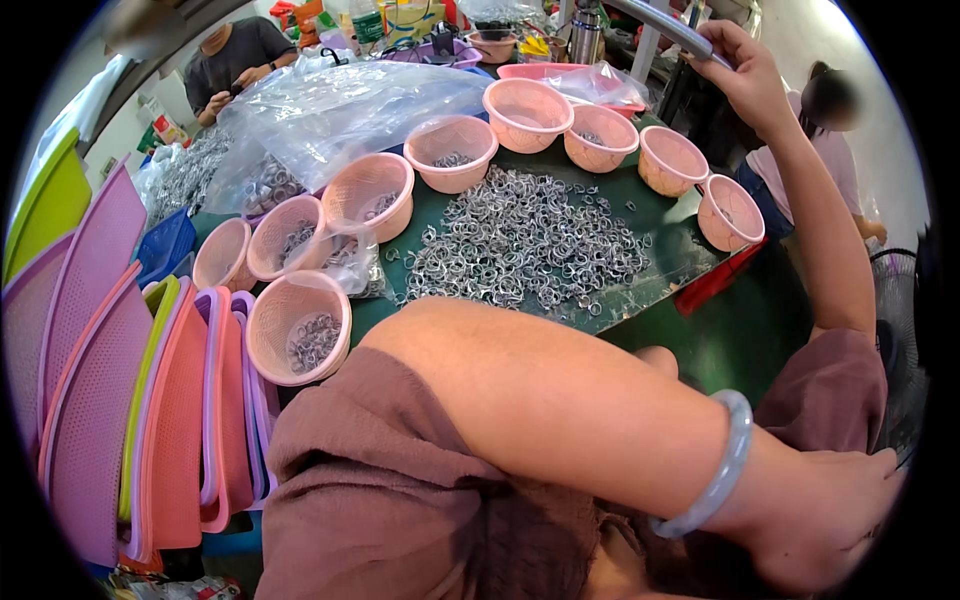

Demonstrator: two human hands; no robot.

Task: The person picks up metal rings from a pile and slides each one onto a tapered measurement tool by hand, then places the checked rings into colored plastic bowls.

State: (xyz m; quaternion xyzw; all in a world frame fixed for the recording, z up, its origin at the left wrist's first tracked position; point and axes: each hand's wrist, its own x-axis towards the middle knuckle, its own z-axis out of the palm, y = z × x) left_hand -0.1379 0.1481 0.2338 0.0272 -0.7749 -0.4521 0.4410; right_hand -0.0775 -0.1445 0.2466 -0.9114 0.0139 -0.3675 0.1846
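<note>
Nine pink plastic baskets (525,140) are curving around a loose heap of small metal pieces (530,240) on a green tabletop (670,238), while I am holding a grey bar (668,27) high at the upper right with my right hand (748,82). My thumb and fingers there are closing on its near end; the slim, smooth bar is bowing slightly, catching a pale shine, and running out of view overhead. Below, the heaped pieces are glinting silver-grey, many of them showing as little open rings, and more are lying inside several baskets. My left forearm is crossing the foreground, a bluish-grey bangle (742,445) circling its wrist. My left hand (822,510) is lying at the lower right, near brown cloth; I cannot tell how far its fingers are opening or whether they are gripping anything. Clear plastic sheeting (370,110) is gleaming behind the baskets.
</note>
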